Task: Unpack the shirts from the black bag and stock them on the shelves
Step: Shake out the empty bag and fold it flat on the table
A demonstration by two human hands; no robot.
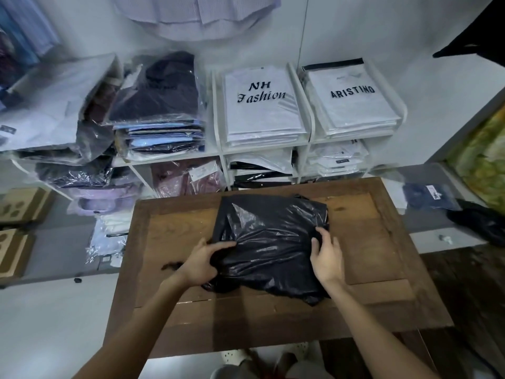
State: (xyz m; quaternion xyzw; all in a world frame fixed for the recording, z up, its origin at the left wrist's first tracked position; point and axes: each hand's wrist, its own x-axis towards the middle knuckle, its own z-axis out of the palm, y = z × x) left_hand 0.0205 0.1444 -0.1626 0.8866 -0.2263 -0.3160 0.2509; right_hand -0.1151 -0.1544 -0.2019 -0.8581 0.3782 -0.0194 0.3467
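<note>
White shelves [175, 157] behind the wooden bench [382, 310] already carry bagged shirts. Black bag [273, 242] lies flat mid-bench; our left hand [200, 265] pinches its near-left edge, probably hunting the opening. Our right hand [326, 257] rests on its right side, fingers loosely curled, we think steadying it.

"nh fashion", black letters, on top white packet [262, 101] of stack in upper shelf compartment, second from right. "aristino", black capitals, on top white packet [352, 98] of stack in rightmost upper compartment. small tags on packets in lower compartments and on dark blue packet [430, 196] on floor at right: too small to read.
</note>
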